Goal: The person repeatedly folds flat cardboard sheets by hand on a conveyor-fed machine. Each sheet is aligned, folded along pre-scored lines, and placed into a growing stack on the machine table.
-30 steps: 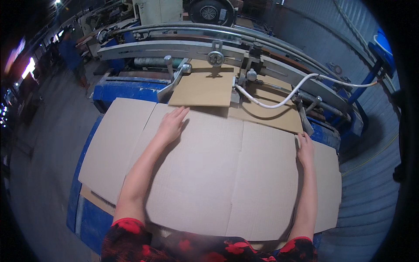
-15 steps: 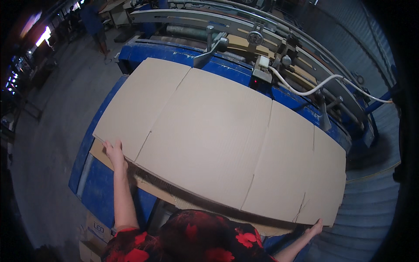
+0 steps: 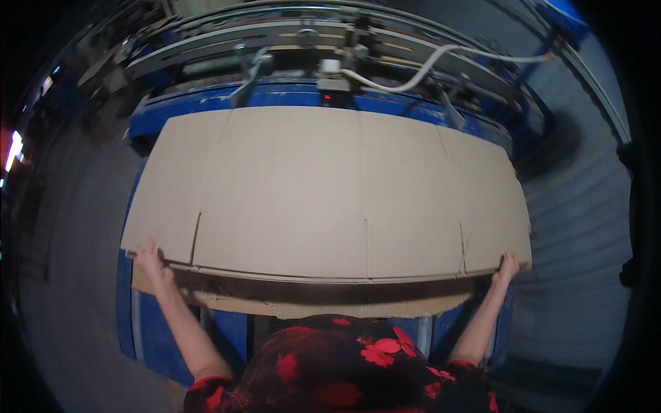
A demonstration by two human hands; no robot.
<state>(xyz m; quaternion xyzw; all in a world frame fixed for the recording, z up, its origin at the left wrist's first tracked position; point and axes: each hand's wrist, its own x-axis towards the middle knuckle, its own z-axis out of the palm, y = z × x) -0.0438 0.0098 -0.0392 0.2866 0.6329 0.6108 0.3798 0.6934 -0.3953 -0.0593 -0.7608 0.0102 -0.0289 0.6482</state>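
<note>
A wide, flat sheet of brown corrugated cardboard [image 3: 289, 186], creased and slotted along its edges, lies across a blue machine in front of me. Several layers show at its near edge, so it may be a stack. My left hand [image 3: 149, 259] grips the near left corner, fingers on top and the rest under the edge. At the near right corner my right hand [image 3: 508, 266] is closed on the same edge. Beneath the near edge sits another piece of cardboard [image 3: 275, 303], partly in shadow.
Behind the cardboard runs the blue machine's front beam [image 3: 186, 110] with metal guides [image 3: 249, 79] and rollers. A box with a red light [image 3: 333, 82] stands at its middle, and a white cable [image 3: 427, 69] leads off right. A corrugated wall [image 3: 571, 261] rises at the right.
My view has turned, so the machine and cardboard now appear level rather than slanted. Both hands stay at the near corners, and the right one now shows wrapped round the edge.
</note>
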